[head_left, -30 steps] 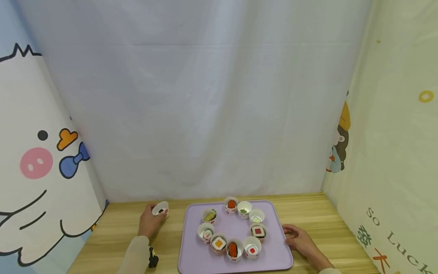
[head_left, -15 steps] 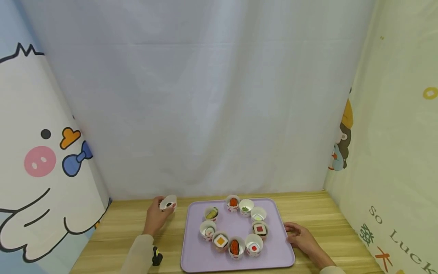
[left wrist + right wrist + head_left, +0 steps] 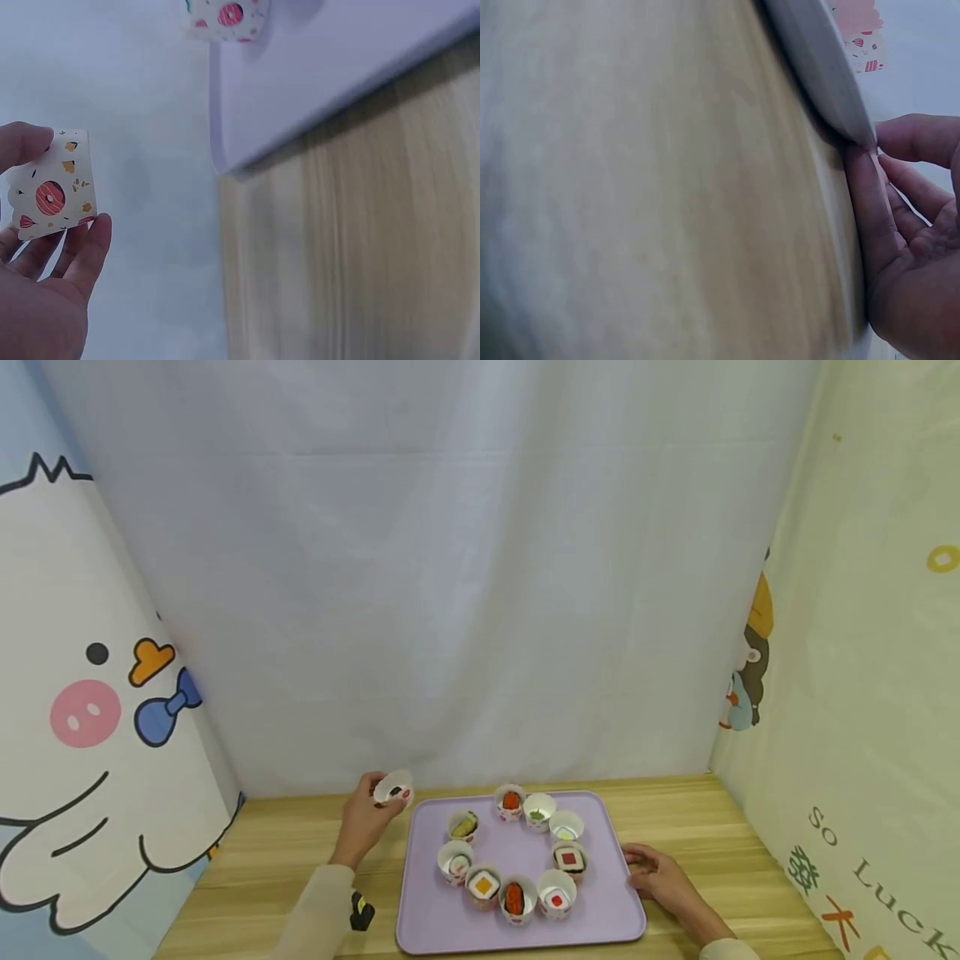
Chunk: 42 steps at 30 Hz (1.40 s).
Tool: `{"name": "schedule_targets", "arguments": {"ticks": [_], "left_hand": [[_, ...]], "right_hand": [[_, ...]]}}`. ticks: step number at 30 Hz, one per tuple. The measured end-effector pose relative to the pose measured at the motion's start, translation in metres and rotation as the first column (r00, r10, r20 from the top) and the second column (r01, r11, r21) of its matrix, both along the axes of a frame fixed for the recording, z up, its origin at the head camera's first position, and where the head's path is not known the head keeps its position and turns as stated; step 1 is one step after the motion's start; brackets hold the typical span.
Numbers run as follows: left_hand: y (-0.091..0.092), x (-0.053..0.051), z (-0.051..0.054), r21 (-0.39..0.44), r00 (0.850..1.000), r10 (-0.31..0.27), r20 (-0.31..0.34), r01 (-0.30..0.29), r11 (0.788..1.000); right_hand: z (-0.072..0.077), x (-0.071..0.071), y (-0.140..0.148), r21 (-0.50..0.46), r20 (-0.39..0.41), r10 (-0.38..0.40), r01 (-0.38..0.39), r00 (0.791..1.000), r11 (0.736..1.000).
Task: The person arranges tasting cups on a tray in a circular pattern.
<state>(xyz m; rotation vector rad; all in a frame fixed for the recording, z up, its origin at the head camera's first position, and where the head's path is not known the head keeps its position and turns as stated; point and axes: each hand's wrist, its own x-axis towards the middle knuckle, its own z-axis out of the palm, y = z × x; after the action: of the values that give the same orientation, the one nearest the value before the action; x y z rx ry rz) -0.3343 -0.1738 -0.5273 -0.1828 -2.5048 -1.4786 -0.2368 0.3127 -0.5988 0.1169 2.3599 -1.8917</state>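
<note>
My left hand [image 3: 363,824] pinches a white paper baking cup [image 3: 393,783], tilted, with a small dark item inside. The cup hangs beyond the back left corner of a lilac tray [image 3: 435,928]. In the left wrist view, this patterned cup [image 3: 75,180] sits between thumb and fingertips. On the tray, several similar cups form a ring, holding small sushi-like pieces such as an orange-topped one [image 3: 514,900] and a white one with a yellow square [image 3: 483,885]. At the tray's right edge, my right hand [image 3: 667,883] holds the rim [image 3: 847,105] between thumb and finger.
A wood-grain table [image 3: 285,831] lies under the tray. A white curtain [image 3: 480,610] hangs behind it, and printed cloths with cartoon figures stand left and right. A black and yellow item [image 3: 362,912] is at the left wrist.
My left hand has carried its cup rightward and slightly farther back, toward the tray's back left corner. The right hand stays at the tray's right rim. The ring of cups looks unchanged.
</note>
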Motion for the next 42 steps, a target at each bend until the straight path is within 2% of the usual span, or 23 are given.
{"name": "schedule_targets", "arguments": {"ticks": [7, 15, 19, 29, 42], "left_hand": [[0.021, 0.001, 0.013, -0.004, 0.999, -0.035, 0.018, 0.035, 0.999], [0.050, 0.002, 0.023, 0.000, 0.993, -0.114, 0.012, 0.114, 0.993], [0.064, 0.000, 0.023, -0.015, 0.990, -0.143, 0.003, 0.143, 0.990], [0.094, -0.007, 0.024, -0.020, 0.971, -0.235, 0.048, 0.237, 0.971], [0.116, -0.015, 0.016, -0.016, 0.952, -0.281, 0.125, 0.285, 0.958]], "right_hand": [[-0.002, -0.001, 0.001, -0.005, 0.002, 0.005, -0.005, 1.000, 1.000], [-0.002, 0.000, 0.001, -0.008, 0.005, -0.001, 0.001, 1.000, 1.000], [-0.002, 0.000, 0.001, -0.007, 0.019, -0.012, 0.012, 1.000, 1.000], [0.000, 0.001, -0.001, 0.005, 0.006, -0.016, 0.016, 1.000, 1.000], [-0.001, 0.000, 0.001, 0.006, 0.001, -0.011, 0.011, 1.000, 1.000]]}}
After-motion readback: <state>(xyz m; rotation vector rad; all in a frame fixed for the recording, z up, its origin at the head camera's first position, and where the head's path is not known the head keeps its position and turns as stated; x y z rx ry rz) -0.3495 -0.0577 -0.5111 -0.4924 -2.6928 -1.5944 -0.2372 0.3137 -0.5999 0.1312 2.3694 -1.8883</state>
